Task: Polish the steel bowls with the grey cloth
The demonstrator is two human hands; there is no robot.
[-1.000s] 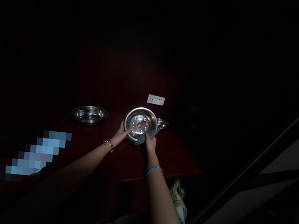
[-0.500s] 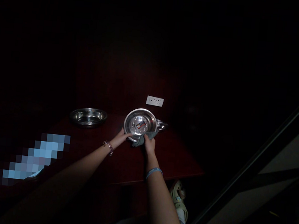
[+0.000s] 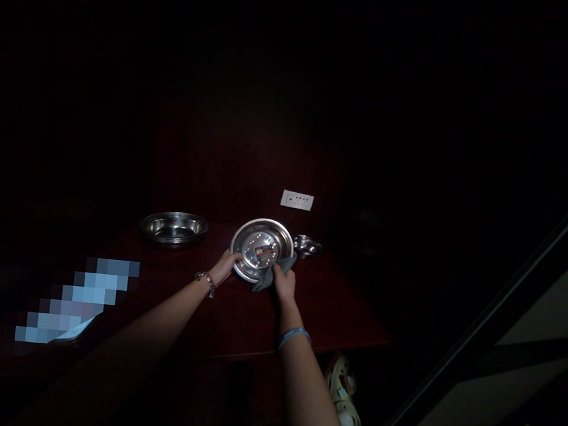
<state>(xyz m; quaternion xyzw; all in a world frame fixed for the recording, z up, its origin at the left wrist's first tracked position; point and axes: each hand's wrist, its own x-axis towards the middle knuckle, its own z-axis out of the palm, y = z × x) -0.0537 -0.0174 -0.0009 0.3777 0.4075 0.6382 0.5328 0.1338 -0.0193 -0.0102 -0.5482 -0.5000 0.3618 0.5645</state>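
A shiny steel basin [image 3: 249, 236] with a label on its inner bottom is held up over the dark red table, its inside tilted toward me. My left hand [image 3: 224, 266] grips the rim at the lower left, thumb inside. In my right hand [image 3: 284, 283] is a grey cloth [image 3: 267, 280], pinched over the basin's lower right rim. To the left on the table rests a larger steel basin [image 3: 174, 230]. Smaller steel bowls [image 3: 307, 246] sit just right of the held basin, partly behind it.
The dark red table [image 3: 335, 312] ends at a front edge near me. A white socket panel [image 3: 297, 200] is on the back wall. At the left lies a bright, pixelated flat object [image 3: 79, 307]. A foot in a clog [image 3: 344, 393] shows below the table, beside a dark frame [image 3: 485, 313].
The held basin has tilted a little and sits slightly lower in view. My right hand with the cloth remains at its lower right rim. The whole view has shifted slightly.
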